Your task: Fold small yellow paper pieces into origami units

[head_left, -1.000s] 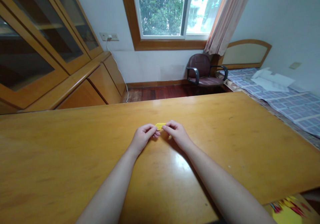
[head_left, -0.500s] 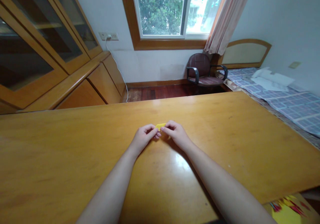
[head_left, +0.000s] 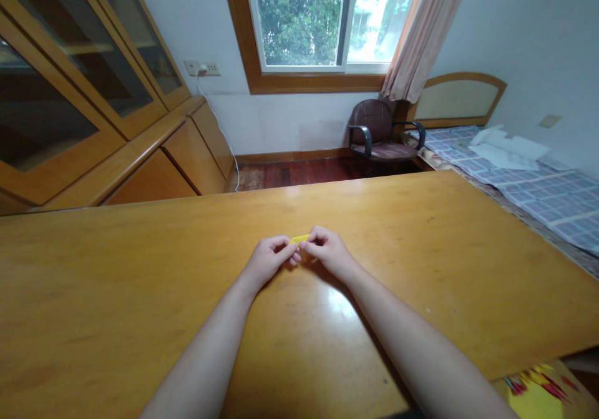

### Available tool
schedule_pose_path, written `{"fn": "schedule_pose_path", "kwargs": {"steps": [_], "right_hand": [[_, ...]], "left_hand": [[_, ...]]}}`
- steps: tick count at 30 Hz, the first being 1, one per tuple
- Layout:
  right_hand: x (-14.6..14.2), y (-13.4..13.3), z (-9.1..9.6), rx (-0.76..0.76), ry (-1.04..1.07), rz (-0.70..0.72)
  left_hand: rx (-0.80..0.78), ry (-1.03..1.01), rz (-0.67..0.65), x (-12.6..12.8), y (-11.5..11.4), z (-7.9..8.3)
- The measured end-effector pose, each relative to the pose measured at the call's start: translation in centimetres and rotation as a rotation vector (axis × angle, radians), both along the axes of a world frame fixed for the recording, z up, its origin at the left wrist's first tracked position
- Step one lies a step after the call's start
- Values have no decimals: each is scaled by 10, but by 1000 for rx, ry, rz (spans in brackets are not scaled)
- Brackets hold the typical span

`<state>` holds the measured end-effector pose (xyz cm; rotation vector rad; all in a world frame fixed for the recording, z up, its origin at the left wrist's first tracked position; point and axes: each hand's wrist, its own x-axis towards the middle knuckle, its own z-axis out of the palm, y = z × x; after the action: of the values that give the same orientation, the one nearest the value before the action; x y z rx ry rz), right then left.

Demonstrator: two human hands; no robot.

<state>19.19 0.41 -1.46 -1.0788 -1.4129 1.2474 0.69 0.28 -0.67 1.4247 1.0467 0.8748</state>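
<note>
A small piece of folded yellow paper is held between my two hands, just above the wooden table. My left hand pinches its left end between thumb and fingers. At the right end, the thumb and fingertips of my right hand are closed on the same paper. Only a narrow strip of it shows; the fingers cover the rest.
At the lower right corner, yellow sheets and red and yellow pieces lie beside the table. Beyond its far edge stand a brown armchair and a bed. A wooden cabinet lines the left.
The yellow paper shows as a slightly narrower strip, and its upper edge sits a little lower. Both hands keep hold of it in nearly the same place.
</note>
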Motion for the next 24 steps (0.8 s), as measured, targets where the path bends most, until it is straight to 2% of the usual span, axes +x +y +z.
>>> {"fn": "schedule_pose_path", "kwargs": {"steps": [9, 17, 24], "right_hand": [[2, -1, 1, -6, 63, 21], [1, -1, 4, 40, 27, 10], [0, 1, 1, 2, 70, -49]], "left_hand": [[-30, -49, 9, -1, 0, 0], [-79, -74, 24, 1, 0, 1], [-111, -106, 39, -2, 1, -1]]}}
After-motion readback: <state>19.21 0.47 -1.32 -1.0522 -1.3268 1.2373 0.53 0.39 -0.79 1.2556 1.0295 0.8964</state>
